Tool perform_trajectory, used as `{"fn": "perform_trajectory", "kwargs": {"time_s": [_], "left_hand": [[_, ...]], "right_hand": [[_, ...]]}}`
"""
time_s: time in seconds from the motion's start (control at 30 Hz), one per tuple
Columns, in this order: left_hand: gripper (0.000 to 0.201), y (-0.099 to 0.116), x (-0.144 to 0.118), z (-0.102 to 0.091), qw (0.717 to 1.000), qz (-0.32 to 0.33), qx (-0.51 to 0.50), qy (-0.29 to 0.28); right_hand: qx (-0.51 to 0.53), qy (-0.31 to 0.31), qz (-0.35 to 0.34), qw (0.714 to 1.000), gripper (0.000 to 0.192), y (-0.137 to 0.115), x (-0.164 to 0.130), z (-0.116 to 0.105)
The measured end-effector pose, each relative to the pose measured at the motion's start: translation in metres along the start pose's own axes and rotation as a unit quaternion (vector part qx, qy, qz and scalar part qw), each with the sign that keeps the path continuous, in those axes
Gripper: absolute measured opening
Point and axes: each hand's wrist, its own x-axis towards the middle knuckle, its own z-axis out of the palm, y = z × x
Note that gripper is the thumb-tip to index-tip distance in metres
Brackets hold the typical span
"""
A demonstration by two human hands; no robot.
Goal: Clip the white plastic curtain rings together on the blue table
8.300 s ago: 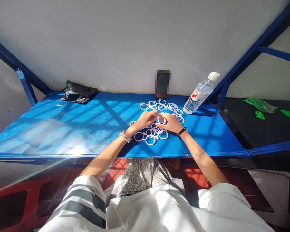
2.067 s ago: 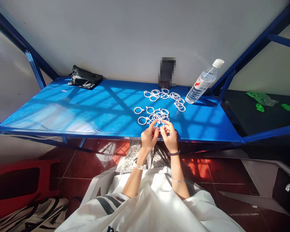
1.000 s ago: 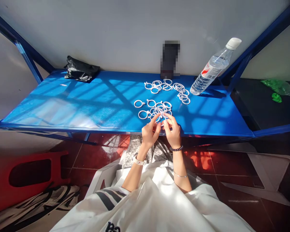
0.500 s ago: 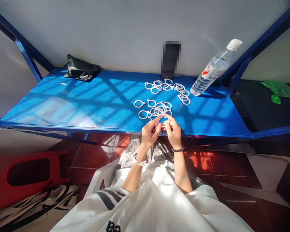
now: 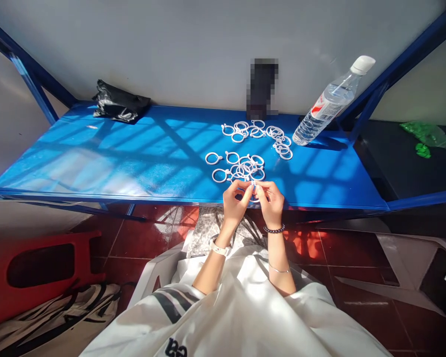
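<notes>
At the front edge of the blue table (image 5: 163, 168), my left hand (image 5: 235, 203) and my right hand (image 5: 272, 203) meet in a pinch. Between their thumbs and fingertips is a white curtain ring (image 5: 254, 200), its lower curve showing below the fingers. Both hands grip it near the top, around its small eyelet, which the fingers partly cover. Just beyond my fingertips lies a loose heap of white curtain rings (image 5: 246, 167), several overlapping. A second group of the same rings (image 5: 275, 132) rests farther back.
A water bottle (image 5: 325, 106) with a white cap stands behind the rings at right. A black plastic bag (image 5: 121, 103) lies at the back left. Against the wall is a blurred dark object (image 5: 262, 89). A green bag (image 5: 427, 135) sits on a dark surface at far right.
Both hands have drawn slightly toward me and to the right with the curtain ring. My fingertips have closed together over its top. The view has shifted a little.
</notes>
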Motion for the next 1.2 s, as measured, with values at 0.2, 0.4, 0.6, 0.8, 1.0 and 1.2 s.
{"fn": "perform_trajectory", "kwargs": {"time_s": [0.2, 0.4, 0.6, 0.8, 1.0, 1.2], "left_hand": [[0.024, -0.003, 0.000, -0.004, 0.999, -0.017, -0.031, -0.018], [0.026, -0.010, -0.002, -0.006, 1.000, 0.005, 0.024, 0.008], [0.024, -0.008, -0.001, -0.006, 0.999, 0.016, 0.036, 0.009], [0.023, -0.006, 0.002, -0.010, 1.000, 0.006, 0.001, -0.029], [0.020, -0.006, 0.001, -0.011, 0.999, 0.042, 0.011, -0.027], [0.016, -0.010, -0.001, -0.013, 0.986, 0.139, 0.084, -0.032]], "right_hand": [[-0.004, -0.015, -0.016, 1.000, 0.011, 0.000, -0.001, -0.001], [-0.076, -0.043, -0.061, 0.994, 0.010, 0.000, -0.002, -0.004], [-0.080, -0.052, -0.083, 0.992, 0.012, 0.001, -0.002, -0.007], [-0.065, -0.078, -0.052, 0.993, 0.015, 0.002, -0.002, -0.006], [-0.099, -0.081, -0.060, 0.990, 0.016, -0.008, 0.000, -0.002], [-0.135, -0.067, -0.089, 0.985, 0.017, -0.011, 0.001, 0.000]]}}
